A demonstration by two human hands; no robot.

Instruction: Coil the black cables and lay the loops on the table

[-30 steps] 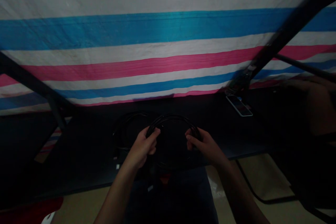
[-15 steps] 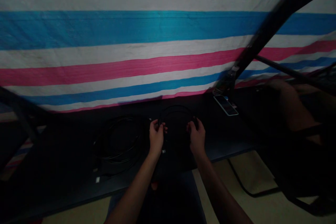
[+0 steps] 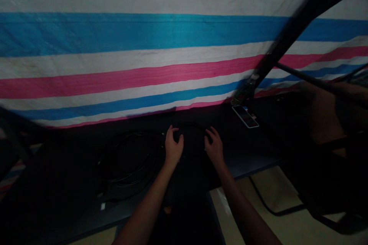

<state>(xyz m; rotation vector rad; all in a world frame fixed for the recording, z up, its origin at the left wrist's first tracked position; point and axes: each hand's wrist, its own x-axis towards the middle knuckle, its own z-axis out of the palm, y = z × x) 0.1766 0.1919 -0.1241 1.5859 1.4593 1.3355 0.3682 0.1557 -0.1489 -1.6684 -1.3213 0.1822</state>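
My left hand (image 3: 175, 141) and right hand (image 3: 212, 141) are down at the dark table (image 3: 71, 195), thumbs spread from curved fingers, both opened around a black cable coil (image 3: 192, 124) that lies between them; whether the fingertips touch it, I can't tell in this gloom. Left of my left hand sits a larger loop of glossy black cable (image 3: 126, 179), a pale connector (image 3: 102, 206) at its near side. Farther right, a white-edged phone (image 3: 245, 116) lies near a clear plastic bottle (image 3: 244, 90), and behind everything hangs the striped plastic sheet (image 3: 143, 32).
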